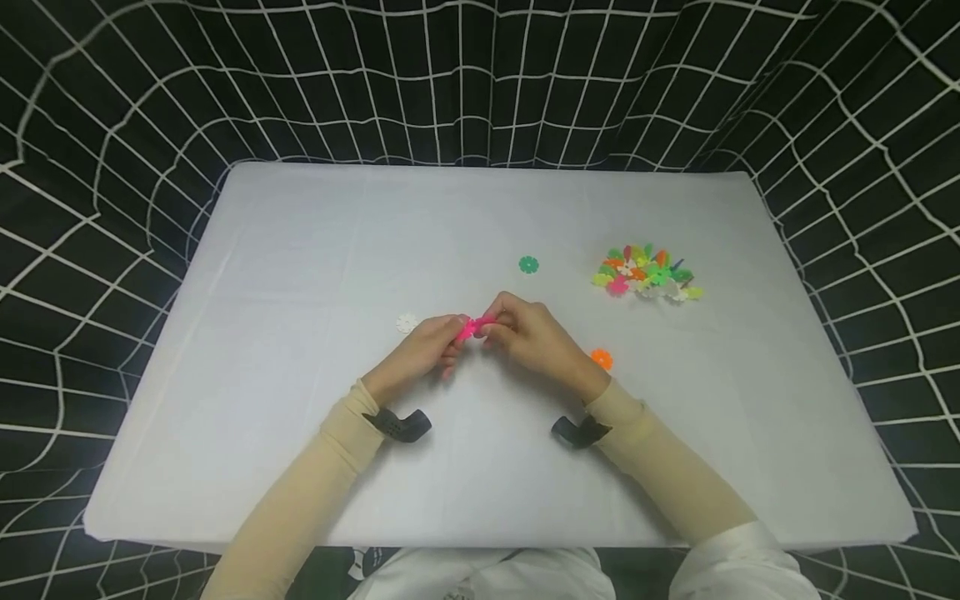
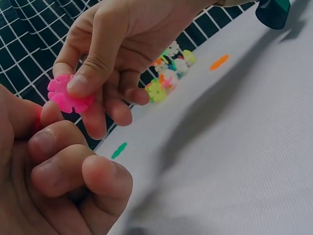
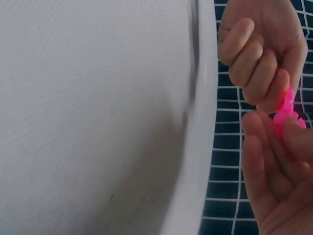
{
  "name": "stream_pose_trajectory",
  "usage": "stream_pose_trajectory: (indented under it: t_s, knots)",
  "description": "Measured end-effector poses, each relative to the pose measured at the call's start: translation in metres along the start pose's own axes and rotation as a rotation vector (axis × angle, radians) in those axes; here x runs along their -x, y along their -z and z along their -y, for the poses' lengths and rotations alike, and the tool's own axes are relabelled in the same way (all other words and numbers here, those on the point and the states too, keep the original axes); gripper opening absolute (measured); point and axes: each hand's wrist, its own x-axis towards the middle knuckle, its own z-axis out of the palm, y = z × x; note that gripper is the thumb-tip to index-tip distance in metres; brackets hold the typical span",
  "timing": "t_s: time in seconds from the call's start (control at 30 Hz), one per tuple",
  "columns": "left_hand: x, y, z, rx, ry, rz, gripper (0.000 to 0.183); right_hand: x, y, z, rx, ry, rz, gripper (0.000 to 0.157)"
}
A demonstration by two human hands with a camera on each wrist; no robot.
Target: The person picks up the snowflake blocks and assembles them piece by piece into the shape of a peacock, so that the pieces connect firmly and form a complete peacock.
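Note:
Both hands meet over the middle of the white table. My left hand (image 1: 429,343) pinches a pink flower-shaped plastic disc (image 3: 289,98) between thumb and forefinger, its other fingers curled. In my right hand (image 1: 534,335), thumb and fingers pinch a second pink flower-shaped disc (image 2: 62,94). The two discs meet at an angle in the right wrist view; fingertips hide their joint. Lying flat beside the left hand is a white notched disc (image 1: 406,322). An orange disc (image 1: 602,359) lies by the right wrist, and a green disc (image 1: 528,264) lies beyond the hands.
A heap of multicoloured flower discs (image 1: 647,275) lies to the right, farther back on the white-covered table (image 1: 315,233). White netting over dark cloth (image 1: 450,83) surrounds the table. Each wrist carries a dark camera mount (image 1: 405,426).

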Motion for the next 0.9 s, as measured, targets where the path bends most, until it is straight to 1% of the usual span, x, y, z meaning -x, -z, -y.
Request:
stream_pose_trajectory:
  t_s: [0.07, 0.2, 0.27, 0.37, 0.4, 0.47, 0.53, 0.63, 0.7, 0.8, 0.9]
  knots:
    - [0.0, 0.0, 0.0, -0.01, -0.017, -0.007, 0.034, -0.001, -0.002, 0.002, 0.01, 0.01, -0.012, 0.01]
    - [-0.004, -0.003, 0.003, 0.02, -0.03, -0.044, 0.037, -0.003, -0.006, 0.001, 0.016, 0.005, -0.024, 0.011]
    - [-0.005, -0.003, 0.004, 0.036, -0.031, -0.063, 0.037, -0.007, -0.004, 0.0, 0.021, 0.001, -0.001, 0.012]
    - [-0.008, -0.002, 0.008, 0.052, -0.035, -0.083, 0.036, -0.015, 0.008, -0.003, 0.057, -0.032, 0.077, 0.014]
    - [-0.008, -0.002, 0.01, 0.066, -0.033, -0.093, 0.036, -0.019, 0.014, -0.004, 0.088, -0.051, 0.099, 0.014]
    - [-0.009, 0.0, 0.013, 0.104, -0.036, -0.107, 0.035, -0.028, 0.029, -0.009, 0.165, -0.101, 0.113, 0.016]
    - [-0.009, 0.002, 0.017, 0.152, -0.036, -0.124, 0.033, -0.037, 0.044, -0.016, 0.247, -0.168, 0.086, 0.022]
    - [-0.005, 0.006, 0.019, 0.235, -0.049, -0.136, 0.03, -0.05, 0.062, -0.028, 0.374, -0.274, 0.012, 0.034]
    - [-0.004, 0.008, 0.02, 0.274, -0.061, -0.135, 0.027, -0.057, 0.067, -0.036, 0.466, -0.334, -0.004, 0.042]
    - [-0.004, 0.009, 0.021, 0.32, -0.077, -0.124, 0.025, -0.065, 0.068, -0.044, 0.588, -0.375, 0.013, 0.051]
    - [-0.005, 0.01, 0.021, 0.354, -0.086, -0.122, 0.023, -0.069, 0.065, -0.048, 0.66, -0.382, 0.01, 0.049]
